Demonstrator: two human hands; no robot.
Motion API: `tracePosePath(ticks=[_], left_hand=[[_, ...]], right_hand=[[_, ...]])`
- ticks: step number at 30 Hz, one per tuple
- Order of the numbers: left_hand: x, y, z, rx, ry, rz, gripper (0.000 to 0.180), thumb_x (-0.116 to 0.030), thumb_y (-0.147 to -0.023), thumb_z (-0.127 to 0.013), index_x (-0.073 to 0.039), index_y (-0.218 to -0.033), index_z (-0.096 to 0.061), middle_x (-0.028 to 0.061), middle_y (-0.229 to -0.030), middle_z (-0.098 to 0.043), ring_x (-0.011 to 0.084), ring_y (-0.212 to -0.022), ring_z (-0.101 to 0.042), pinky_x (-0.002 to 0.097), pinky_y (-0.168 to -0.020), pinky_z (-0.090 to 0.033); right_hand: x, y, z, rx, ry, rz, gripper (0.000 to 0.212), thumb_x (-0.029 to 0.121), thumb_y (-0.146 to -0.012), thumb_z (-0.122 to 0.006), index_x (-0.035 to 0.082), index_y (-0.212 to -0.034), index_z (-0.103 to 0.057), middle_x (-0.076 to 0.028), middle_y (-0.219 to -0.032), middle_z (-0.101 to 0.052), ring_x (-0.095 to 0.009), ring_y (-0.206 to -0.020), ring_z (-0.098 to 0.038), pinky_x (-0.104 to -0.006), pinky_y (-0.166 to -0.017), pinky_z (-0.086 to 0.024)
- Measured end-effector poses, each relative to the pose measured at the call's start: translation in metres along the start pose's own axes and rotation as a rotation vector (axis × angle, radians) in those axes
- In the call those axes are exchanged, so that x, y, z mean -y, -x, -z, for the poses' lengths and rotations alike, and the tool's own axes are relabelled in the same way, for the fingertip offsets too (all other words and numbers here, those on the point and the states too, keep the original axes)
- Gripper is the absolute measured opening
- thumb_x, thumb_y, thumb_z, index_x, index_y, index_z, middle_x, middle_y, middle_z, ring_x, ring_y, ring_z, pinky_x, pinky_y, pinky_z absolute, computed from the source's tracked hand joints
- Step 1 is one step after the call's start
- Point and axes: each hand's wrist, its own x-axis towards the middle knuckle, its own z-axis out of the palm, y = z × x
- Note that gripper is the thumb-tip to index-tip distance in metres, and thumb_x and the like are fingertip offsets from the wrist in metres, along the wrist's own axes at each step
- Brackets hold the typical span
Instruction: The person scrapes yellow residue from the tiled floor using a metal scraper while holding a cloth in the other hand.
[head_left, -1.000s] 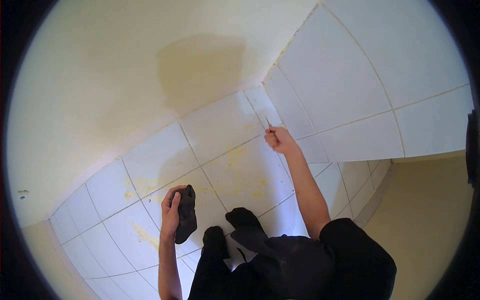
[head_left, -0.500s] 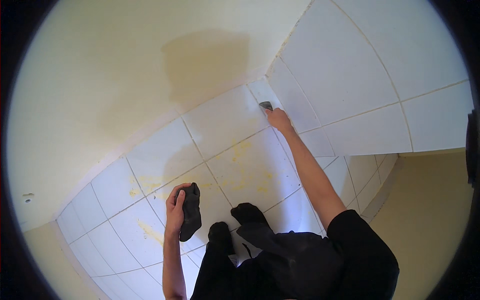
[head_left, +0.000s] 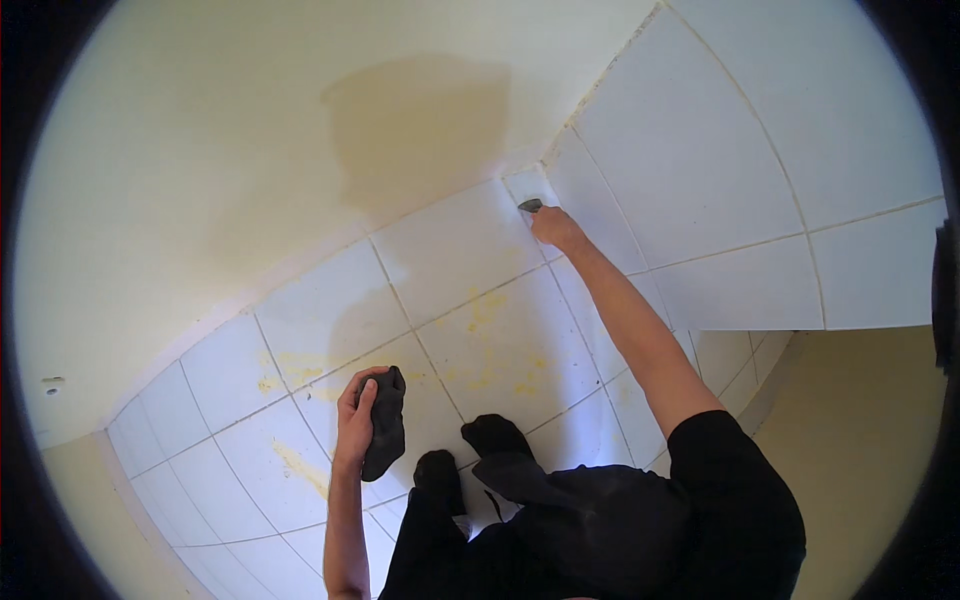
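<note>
My right hand (head_left: 555, 228) is closed around a small scraper (head_left: 530, 205) whose dark, wedge-shaped blade sticks out past the fingers. The blade is at the white tiles by the corner where the tiled floor (head_left: 440, 230) meets the tiled side (head_left: 610, 210); whether it touches them I cannot tell. Held in my left hand (head_left: 355, 415), well off to the left, is a dark, sock-shaped piece of cloth (head_left: 385, 425), gripped between thumb and fingers. Yellow smears (head_left: 485, 310) mark several tiles between the two hands.
My feet in black socks (head_left: 495, 436) stand on the tiles near the lower middle. A cream wall (head_left: 250, 120) borders the tiles at the far side and carries a shadow. Large white tiles (head_left: 690, 130) rise at the right. A small fitting (head_left: 53, 386) is on the left wall.
My right hand stays near the corner, the scraper now turned a little flatter. The view has shifted slightly, and my left hand keeps hold of the dark cloth in about the same place.
</note>
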Motion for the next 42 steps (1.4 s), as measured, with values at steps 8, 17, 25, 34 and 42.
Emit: tracePosePath(ticks=[8, 17, 25, 34, 42], left_hand=[[-0.008, -0.007, -0.003, 0.024, -0.002, -0.015, 0.027, -0.025, -0.102, -0.050, -0.004, -0.116, -0.061, 0.0040, -0.092, -0.064, 0.0090, -0.072, -0.060, 0.0241, -0.063, -0.051], [-0.005, -0.005, 0.003, 0.013, 0.005, -0.034, 0.027, -0.023, -0.102, -0.049, -0.004, -0.116, -0.061, 0.0045, -0.093, -0.064, 0.0091, -0.074, -0.060, 0.0240, -0.064, -0.052], [-0.005, -0.001, 0.007, 0.013, 0.014, -0.025, 0.028, -0.024, -0.102, -0.049, -0.003, -0.117, -0.060, 0.0050, -0.092, -0.064, 0.0099, -0.071, -0.061, 0.0245, -0.062, -0.052], [-0.008, 0.004, 0.009, -0.007, 0.015, -0.043, 0.027, -0.024, -0.102, -0.049, -0.004, -0.116, -0.061, 0.0045, -0.091, -0.064, 0.0096, -0.071, -0.060, 0.0243, -0.063, -0.051], [-0.008, 0.007, 0.015, -0.047, 0.013, -0.089, 0.027, -0.024, -0.102, -0.049, -0.004, -0.117, -0.061, 0.0047, -0.094, -0.064, 0.0098, -0.075, -0.061, 0.0242, -0.065, -0.052]], right_hand=[[0.001, -0.006, 0.004, -0.026, -0.037, -0.028, 0.031, 0.015, -0.087, -0.047, -0.003, -0.098, -0.069, -0.026, -0.105, -0.067, -0.038, -0.101, -0.067, -0.0454, -0.087, -0.054], [0.010, -0.013, 0.016, 0.021, 0.048, -0.015, 0.033, 0.016, -0.086, -0.048, -0.004, -0.104, -0.068, -0.025, -0.109, -0.067, -0.039, -0.102, -0.066, -0.0458, -0.088, -0.054], [0.025, 0.011, 0.035, 0.083, -0.081, -0.071, 0.043, 0.027, -0.097, -0.043, -0.009, -0.101, -0.065, -0.028, -0.096, -0.068, -0.040, -0.074, -0.068, -0.0486, -0.062, -0.056], [0.036, 0.022, 0.042, 0.133, -0.088, 0.019, 0.047, 0.029, -0.100, -0.039, -0.011, -0.102, -0.063, -0.028, -0.089, -0.068, -0.039, -0.062, -0.068, -0.0463, -0.055, -0.058], [0.022, 0.014, 0.031, 0.038, -0.132, -0.033, 0.046, 0.031, -0.097, -0.047, -0.011, -0.095, -0.064, -0.028, -0.087, -0.068, -0.039, -0.065, -0.069, -0.0470, -0.058, -0.056]])
